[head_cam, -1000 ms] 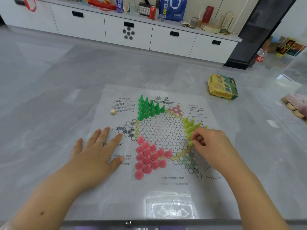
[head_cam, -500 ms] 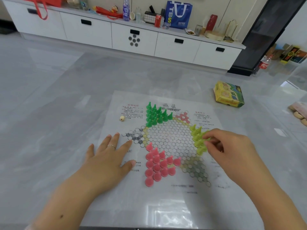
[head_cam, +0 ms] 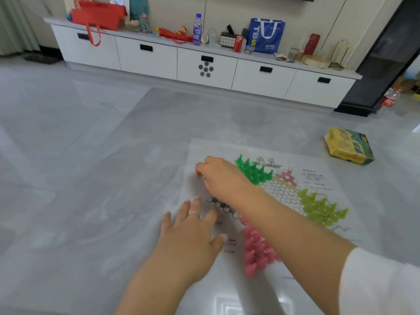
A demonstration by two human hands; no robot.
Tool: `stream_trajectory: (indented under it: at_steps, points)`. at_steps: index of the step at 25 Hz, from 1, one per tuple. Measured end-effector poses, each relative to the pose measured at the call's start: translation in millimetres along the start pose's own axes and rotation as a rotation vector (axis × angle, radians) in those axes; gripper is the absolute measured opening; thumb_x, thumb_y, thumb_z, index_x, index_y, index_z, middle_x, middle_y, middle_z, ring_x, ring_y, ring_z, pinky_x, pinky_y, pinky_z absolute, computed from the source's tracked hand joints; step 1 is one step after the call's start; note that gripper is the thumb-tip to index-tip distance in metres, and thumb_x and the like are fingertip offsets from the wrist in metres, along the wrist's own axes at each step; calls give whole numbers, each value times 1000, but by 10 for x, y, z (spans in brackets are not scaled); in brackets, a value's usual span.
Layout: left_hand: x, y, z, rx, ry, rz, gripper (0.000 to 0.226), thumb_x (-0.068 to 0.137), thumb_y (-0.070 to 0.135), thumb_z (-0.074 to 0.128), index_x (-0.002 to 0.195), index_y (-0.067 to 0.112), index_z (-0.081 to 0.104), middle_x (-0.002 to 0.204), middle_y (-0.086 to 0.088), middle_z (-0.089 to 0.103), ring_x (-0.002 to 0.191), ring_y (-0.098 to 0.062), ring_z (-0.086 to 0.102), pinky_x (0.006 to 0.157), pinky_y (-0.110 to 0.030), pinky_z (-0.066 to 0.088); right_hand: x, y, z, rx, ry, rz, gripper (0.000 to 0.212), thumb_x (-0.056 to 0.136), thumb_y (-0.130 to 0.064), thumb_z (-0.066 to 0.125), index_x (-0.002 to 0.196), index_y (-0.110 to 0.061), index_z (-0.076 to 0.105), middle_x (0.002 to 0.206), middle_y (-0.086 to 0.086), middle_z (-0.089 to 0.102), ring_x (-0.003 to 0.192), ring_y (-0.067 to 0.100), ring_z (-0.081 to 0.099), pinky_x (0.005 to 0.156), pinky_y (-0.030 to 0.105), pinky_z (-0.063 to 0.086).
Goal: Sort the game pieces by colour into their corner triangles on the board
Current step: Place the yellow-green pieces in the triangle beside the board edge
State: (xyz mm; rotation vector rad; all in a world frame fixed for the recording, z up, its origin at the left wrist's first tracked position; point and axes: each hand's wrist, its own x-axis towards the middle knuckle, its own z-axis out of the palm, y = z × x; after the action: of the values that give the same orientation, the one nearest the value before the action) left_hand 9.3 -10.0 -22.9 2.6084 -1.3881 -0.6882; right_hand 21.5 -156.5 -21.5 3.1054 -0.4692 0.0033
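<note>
The paper game board [head_cam: 284, 192] lies on the grey surface. Green pieces [head_cam: 252, 170] crowd its top-left triangle, yellow-green pieces [head_cam: 320, 208] the right triangle, and pink pieces [head_cam: 256, 248] the lower-left one. My right hand [head_cam: 222, 178] reaches across the board to its upper-left margin. Its fingertips curl down onto the paper where a small beige bead lay, and they cover the bead. My left hand [head_cam: 193, 237], wearing a ring, lies flat with spread fingers on the board's left edge, beside the black triangle.
A yellow game box [head_cam: 348, 146] sits on the surface at the far right. Behind stands a long white cabinet [head_cam: 204, 62] loaded with bags, bottles and cans. A cola bottle [head_cam: 389, 100] stands on the floor by a black unit.
My right hand left the yellow-green pieces and swung across the board to its upper-left margin, over the bead. The left hand stayed flat. The camera turned left and up.
</note>
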Motion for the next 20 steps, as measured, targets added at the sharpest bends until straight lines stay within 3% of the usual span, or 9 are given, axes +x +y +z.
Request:
stream_trajectory:
  at_steps: [4, 8, 13, 20]
  points:
    - [23, -1, -25, -22, -8, 5, 55, 95, 49, 24, 145, 35, 7, 157, -1, -12, 144, -18, -15, 117, -45, -4, -62, 29, -65, 138, 52, -54, 19, 88, -5, 46, 101, -11, 58, 102, 7, 56, 94, 25, 55, 78, 33, 44]
    - [32, 41, -17, -44, -48, 31, 56, 95, 50, 22, 145, 37, 2, 157, 2, -13, 144, -16, -14, 118, -43, -3, -555, 594, -441, 354, 171, 123, 9, 87, -9, 55, 90, -17, 59, 89, -3, 61, 82, 13, 58, 76, 25, 48]
    - [38, 93, 5, -20, -81, 23, 56, 95, 50, 21, 145, 38, 2, 157, 3, -14, 144, -15, -14, 118, -43, -3, -1057, 939, -196, 177, -58, 158, 7, 86, -11, 55, 84, -18, 54, 84, -6, 56, 78, 13, 55, 72, 27, 48]
    - [44, 102, 5, -4, -66, 12, 54, 94, 51, 23, 145, 39, 6, 157, 4, -12, 144, -14, -13, 118, -40, -3, -1110, 988, -52, 198, 2, 147, 2, 86, -17, 57, 87, -16, 56, 85, -8, 55, 82, 12, 54, 73, 24, 46]
